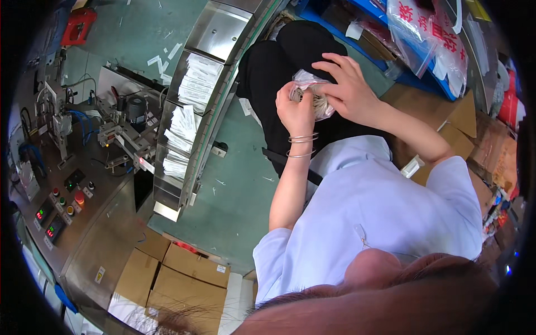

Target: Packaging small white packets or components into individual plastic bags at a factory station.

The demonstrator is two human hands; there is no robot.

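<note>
Head view shows our left grip (296, 111) pinched closed on a clear plastic bag (322, 109) of pale contents over our dark trousers (273, 70); our right grip (355, 92) curves loosely at its right side, some fingers lifted; we cannot tell whether it pinches the plastic.

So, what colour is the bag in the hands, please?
The bag looks clear, shown best in the head view.

Green floor (240, 173) left a gap, wide enough for a hand, between the left forearm (290, 190) and the metal trays (218, 30), narrowing at the knees (259, 67); the trays barred the way to the machine (100, 218), while a blue bin (314, 18) and plastic bags (416, 39) blocked the upper right
</note>
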